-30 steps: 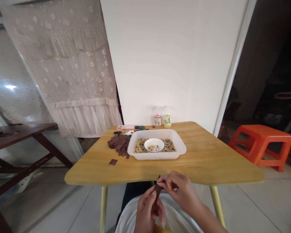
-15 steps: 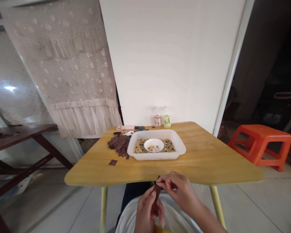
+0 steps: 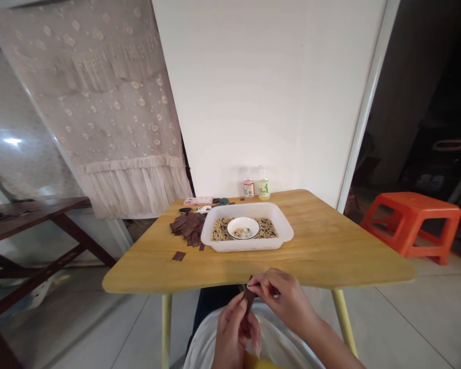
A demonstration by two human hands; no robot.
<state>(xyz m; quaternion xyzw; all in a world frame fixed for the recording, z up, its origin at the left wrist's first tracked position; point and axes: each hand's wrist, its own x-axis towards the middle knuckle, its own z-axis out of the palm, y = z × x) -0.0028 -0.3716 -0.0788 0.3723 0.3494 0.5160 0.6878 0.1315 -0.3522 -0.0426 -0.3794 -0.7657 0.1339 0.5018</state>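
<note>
You hold one strip (image 3: pixel 249 301) over your lap, just off the near edge of the table (image 3: pixel 322 241). Your left hand (image 3: pixel 234 328) grips its near end between thumb and fingers; your right hand (image 3: pixel 278 293) pinches its far end with fingertips drawn narrow. Neither hand is spread.

Progress: you have this strip in work, judged incomplete because both hands are on it and it is not set down. The pile (image 3: pixel 186 228), at left against the tray (image 3: pixel 246 246), lies untouched. Its pieces overlap and sit too far off for me to say which are finished and which are waiting, so no tally of done against left is entered. The supply is judged ample: grains (image 3: pixel 221 229), pale and dark, cover much of the tray's floor, and the bowl (image 3: pixel 238 222) among them holds a small amount of loose bits.

Count before you: one strip in hand; one pile; one square (image 3: pixel 179 256) lying apart, on the near side of the pile; one scrap (image 3: pixel 242 199) at the far side, by the bottles. One tray, one bowl inside it. Two bottles, side by side at the far edge: one red-labelled bottle (image 3: pixel 248 189) and one green-labelled bottle (image 3: pixel 264 190). One pink case (image 3: pixel 198 201), far left. One orange stool (image 3: pixel 418 215), off the table at right.
</note>
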